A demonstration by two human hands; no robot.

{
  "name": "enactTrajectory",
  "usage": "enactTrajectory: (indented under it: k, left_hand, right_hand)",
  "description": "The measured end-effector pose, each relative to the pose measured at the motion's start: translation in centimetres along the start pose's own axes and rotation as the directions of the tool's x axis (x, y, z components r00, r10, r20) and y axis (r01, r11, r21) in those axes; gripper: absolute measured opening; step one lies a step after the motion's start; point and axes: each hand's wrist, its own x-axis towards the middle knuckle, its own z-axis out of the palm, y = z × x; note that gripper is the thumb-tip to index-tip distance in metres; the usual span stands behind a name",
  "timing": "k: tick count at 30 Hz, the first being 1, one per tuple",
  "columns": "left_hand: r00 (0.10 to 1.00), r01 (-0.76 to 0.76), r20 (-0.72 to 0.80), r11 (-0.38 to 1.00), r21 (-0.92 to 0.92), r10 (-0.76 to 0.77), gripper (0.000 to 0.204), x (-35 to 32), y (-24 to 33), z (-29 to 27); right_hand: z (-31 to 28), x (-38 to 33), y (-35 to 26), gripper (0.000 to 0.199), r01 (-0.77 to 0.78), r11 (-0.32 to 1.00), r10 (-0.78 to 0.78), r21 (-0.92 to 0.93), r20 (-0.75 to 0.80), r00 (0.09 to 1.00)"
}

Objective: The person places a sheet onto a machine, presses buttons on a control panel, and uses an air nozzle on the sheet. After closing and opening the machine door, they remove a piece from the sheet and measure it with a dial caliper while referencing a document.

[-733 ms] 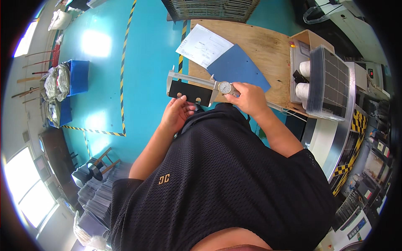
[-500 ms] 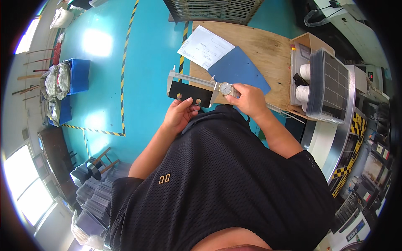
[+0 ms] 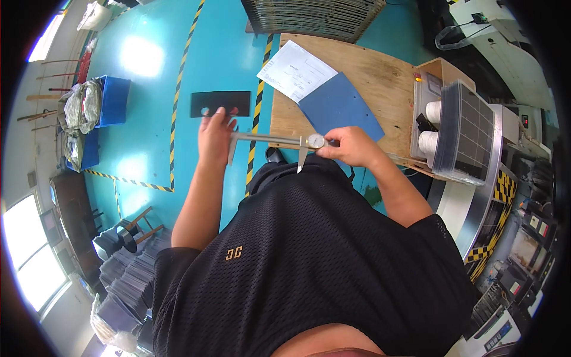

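My left hand (image 3: pixel 215 135) grips the lower edge of a flat black rectangular plate (image 3: pixel 220 101) with two round holes; one hole shows the floor through it. The plate is held out to the left, apart from the caliper. In my right hand (image 3: pixel 351 147) is a dial caliper (image 3: pixel 270 139) with a round white dial, its fingers closed round the dial end. The caliper's beam points left, and its jaws stand wide apart with nothing between them. The outer jaw lies just beside my left wrist.
A wooden table (image 3: pixel 357 62) holds a printed drawing sheet (image 3: pixel 295 70), a blue folder (image 3: pixel 342 107) and, at its right, a bin (image 3: pixel 423 89) with white spools. A slatted rack (image 3: pixel 315 18) stands beyond. Blue bins (image 3: pixel 115 101) with bagged material are at far left; striped tape (image 3: pixel 257 113) marks the floor.
The black plate has come out from between the caliper jaws and moved left and away from me with my left hand. The caliper has dropped slightly nearer my body.
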Motion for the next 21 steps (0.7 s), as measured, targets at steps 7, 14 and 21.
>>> enactTrajectory:
  k: [7, 14, 21]
  left_hand:
    - [0.999, 0.023, 0.029, 0.954, 0.300, -0.033, 0.015, -1.0, -1.9, 3.0]
    - [0.978, 0.042, 0.181, 0.952, 0.302, -0.101, 0.017, -2.7, -5.2, 5.7]
    - [0.988, -0.047, 0.154, 0.942, 0.332, -0.005, 0.025, -1.7, -2.5, -0.6]
  right_hand:
    - [1.1, 2.6, -2.0, 0.046, -0.082, 0.996, 0.086, -0.029, 0.195, 0.977]
    - [6.1, 4.2, -1.5, 0.051, -0.062, 0.994, 0.052, 0.087, 0.109, 0.993]
    - [5.4, 1.8, 4.9, 0.051, -0.186, 0.952, 0.176, 0.244, 0.063, 0.982]
